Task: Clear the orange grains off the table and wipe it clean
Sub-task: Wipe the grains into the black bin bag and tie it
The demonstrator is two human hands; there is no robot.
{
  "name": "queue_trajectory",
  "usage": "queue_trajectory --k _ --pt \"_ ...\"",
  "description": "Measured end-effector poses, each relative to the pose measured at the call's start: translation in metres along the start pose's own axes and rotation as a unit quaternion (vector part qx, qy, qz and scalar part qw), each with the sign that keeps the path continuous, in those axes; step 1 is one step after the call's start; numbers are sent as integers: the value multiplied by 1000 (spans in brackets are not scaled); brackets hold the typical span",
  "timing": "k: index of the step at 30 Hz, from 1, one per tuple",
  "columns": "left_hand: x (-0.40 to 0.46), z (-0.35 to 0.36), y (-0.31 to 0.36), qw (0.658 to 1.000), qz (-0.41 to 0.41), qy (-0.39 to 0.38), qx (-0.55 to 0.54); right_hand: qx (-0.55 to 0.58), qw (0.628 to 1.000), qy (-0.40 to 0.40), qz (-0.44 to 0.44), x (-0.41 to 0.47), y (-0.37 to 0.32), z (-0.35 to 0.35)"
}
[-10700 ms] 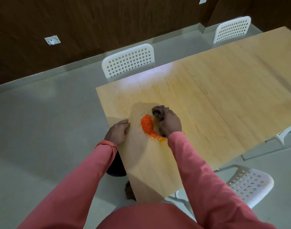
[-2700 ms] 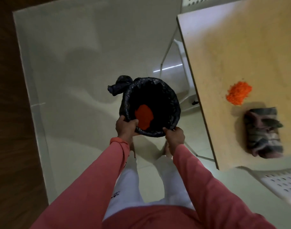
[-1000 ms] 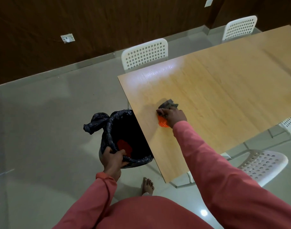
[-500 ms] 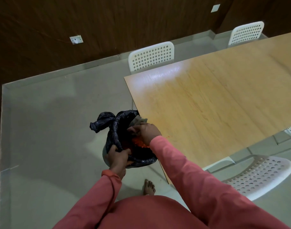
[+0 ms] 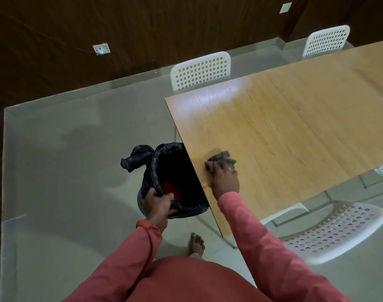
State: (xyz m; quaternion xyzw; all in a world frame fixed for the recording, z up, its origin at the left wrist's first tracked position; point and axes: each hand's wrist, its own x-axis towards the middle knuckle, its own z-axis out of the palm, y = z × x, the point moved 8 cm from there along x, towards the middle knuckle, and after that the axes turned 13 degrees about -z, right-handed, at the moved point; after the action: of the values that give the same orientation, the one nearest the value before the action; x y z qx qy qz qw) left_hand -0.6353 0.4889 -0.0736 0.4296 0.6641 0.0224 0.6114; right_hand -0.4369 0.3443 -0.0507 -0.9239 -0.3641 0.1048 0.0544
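The right hand (image 5: 225, 179) sits at the lower middle of the frame, pressed on the bench (image 5: 295, 131) close to its left edge, its grip curled over a bunched grey cloth (image 5: 222, 160) that pokes out above the knuckles; the cloth is blurred, so exactly how the fingers lie on it is unclear. The left hand (image 5: 157, 203) is lower and to the left, its grip closed on the near rim of the black bin bag (image 5: 155, 168) lining a bin held just beside and below the bench edge. Most of the orange grains (image 5: 171, 189) lie as a red-orange patch inside the bag, just above that hand. On the bench only a few stray grains (image 5: 205, 187) show, right at the edge, immediately left of the right wrist and below the cloth in the frame. That is the relation the next sweep appears to turn on: the strays lie down and left of the cloth, between it and the bag's mouth, with the right hand far the nearer, so a short pull toward the lower left should carry them over the edge. The mouth seems to sit under that stretch of edge, though part of it is hidden by the bench
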Motion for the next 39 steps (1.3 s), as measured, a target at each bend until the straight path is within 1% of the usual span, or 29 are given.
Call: queue_trajectory --k 2,4,6,8,9,10,12,13,15,16,18,20,22,24,25,26,27,29,30,31,33,36,37,39 --pt "2 -2 -1 1000 1 12 13 10 999 -10 -46 -3 -41 3" --pt "3 -3 0 1000 4 16 16 66 995 -15 -74 -3 -72 0" --pt "3 -4 0 1000 3 12 9 170 983 -14 -62 4 -78 -2" --pt "1 -5 0 1000 2 6 0 278 960 15 -27 10 -67 -8" --pt "0 -6 0 1000 2 4 -1 309 950 42 -7 12 -57 -13" --pt "-1 -6 1 1000 2 1 -1 313 947 71 2 14 -47 -20" --pt "-3 -6 1 1000 4 -6 3 255 961 109 15 16 -19 -31" --pt "-3 -6 1 1000 6 -9 5 214 970 108 29 17 -2 -32" --pt "-4 -5 2 1000 5 -13 5 134 986 63 71 16 27 -23" --pt "-3 -5 1 1000 3 -14 2 94 992 34 74 14 29 -17" --pt "-3 -5 1 1000 1 -13 -2 38 999 -1 28 12 6 -4" --pt "-2 -5 0 1000 -1 -8 1 33 998 -21 -40 8 -35 7" --pt "-2 -6 -1 1000 1 0 0 80 992 -29 -89 5 -68 11" --pt "-3 -6 0 1000 2 -4 -6 211 973 -39 -80 13 -78 9" --pt "-5 -5 1 1000 0 -11 -10 286 955 -43 -64 19 -78 5" --pt "-7 -5 0 1000 -4 -19 -15 330 941 -32 -59 24 -77 -1" --pt "-8 -4 0 999 -8 -27 -22 342 938 -6 -62 32 -73 -10" --pt "-10 -5 1 999 -11 -36 -33 295 951 58 -65 49 -55 -32" --pt "-11 -5 2 999 -10 -37 -32 254 964 70 -47 58 -41 -38" --pt "-11 -5 3 999 -9 -36 -31 207 976 62 -26 65 -28 -39" --pt "-12 -6 3 999 -6 -35 -26 102 995 5 -11 74 -13 -29" --pt "-13 -6 5 999 0 -38 -23 4 994 -52 -93 73 -37 -16" --pt "-13 -6 5 999 1 -37 -24 7 990 -66 -123 69 -51 -15" --pt "-12 -6 5 999 -1 -37 -29 70 980 -106 -155 55 -76 -18"
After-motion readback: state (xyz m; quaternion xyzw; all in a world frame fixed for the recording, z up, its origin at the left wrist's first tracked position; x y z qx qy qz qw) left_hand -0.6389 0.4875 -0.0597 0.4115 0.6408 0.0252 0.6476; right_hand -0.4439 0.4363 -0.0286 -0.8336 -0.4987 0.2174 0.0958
